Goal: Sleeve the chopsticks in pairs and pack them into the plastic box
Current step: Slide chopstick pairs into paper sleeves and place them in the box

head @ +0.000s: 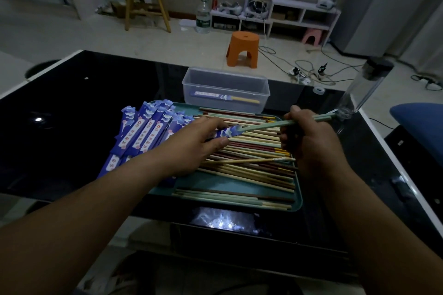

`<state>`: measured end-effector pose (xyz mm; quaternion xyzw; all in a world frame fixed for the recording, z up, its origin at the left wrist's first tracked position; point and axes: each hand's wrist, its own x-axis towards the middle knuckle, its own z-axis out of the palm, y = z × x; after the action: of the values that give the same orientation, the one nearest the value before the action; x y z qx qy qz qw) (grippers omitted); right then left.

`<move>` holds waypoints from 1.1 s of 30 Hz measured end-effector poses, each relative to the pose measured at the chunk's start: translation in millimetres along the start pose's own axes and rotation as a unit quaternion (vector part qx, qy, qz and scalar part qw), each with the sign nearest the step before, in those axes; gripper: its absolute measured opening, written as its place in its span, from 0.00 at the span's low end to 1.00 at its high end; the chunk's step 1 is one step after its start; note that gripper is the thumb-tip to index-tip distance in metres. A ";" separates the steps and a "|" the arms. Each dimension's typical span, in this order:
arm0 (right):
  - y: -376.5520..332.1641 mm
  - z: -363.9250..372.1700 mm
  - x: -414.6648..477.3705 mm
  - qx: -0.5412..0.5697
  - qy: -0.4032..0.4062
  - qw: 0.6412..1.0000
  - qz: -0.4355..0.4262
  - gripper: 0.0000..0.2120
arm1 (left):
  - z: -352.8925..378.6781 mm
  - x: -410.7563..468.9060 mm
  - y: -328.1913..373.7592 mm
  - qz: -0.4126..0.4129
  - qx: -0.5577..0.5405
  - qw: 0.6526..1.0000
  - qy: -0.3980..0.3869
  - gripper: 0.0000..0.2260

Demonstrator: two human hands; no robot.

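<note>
Loose chopsticks (251, 151) fill tray (215, 184) beneath; plastic box (225, 84) behind. Fingers of right hand (309, 141) grip green pair (263, 126), axis left-right, tips in sleeve (223, 133) pinched by left hand (191, 145).

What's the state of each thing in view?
plastic box: open, one sleeved pair inside.
blue sleeve: pinched by left hand, tips of green chopsticks just inside.
green chopsticks: gripped by right hand, mostly outside sleeve.
loose chopsticks: unsleeved, piled on tray.
spare sleeves: stacked at tray's left.

Green chopsticks (263, 125) tipped into blue sleeve (224, 132); sleeved pair (215, 95) in box (225, 76)
</note>
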<state>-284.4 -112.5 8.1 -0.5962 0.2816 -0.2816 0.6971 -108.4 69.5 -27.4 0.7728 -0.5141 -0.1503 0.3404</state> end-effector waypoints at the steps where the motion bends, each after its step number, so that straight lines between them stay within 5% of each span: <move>1: 1.1 1.1 -0.3 -0.015 -0.017 1.000 0.001 0.11 | -0.3 -0.7 1.8 0.006 -0.007 1.000 0.003 0.15; 9: 28.9 26.6 -11.6 -0.073 -0.134 0.987 0.039 0.05 | 9.5 -2.9 18.5 0.011 -0.141 0.988 -0.065 0.05; 12: 28.9 27.0 -8.9 -0.062 -0.083 0.993 0.049 0.08 | 5.8 -4.1 20.4 -0.013 -0.168 0.982 -0.087 0.08; 15: 23.3 19.4 -3.5 -0.108 -0.008 0.994 0.019 0.10 | 2.1 -3.7 18.7 -0.037 -0.146 0.985 -0.087 0.08; 20: 32.5 31.2 -13.8 -0.197 -0.094 0.976 0.017 0.13 | 7.1 -3.2 14.5 -0.028 -0.103 0.988 -0.109 0.05; 33: 44.0 40.7 -11.6 -0.126 -0.099 0.984 0.076 0.08 | 6.3 -3.8 19.9 -0.028 -0.015 0.999 -0.036 0.08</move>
<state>-260.2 -70.9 -29.5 -0.6809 0.2895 -0.1296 0.6601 -127.4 65.8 -18.9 0.7758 -0.5021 -0.1951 0.3285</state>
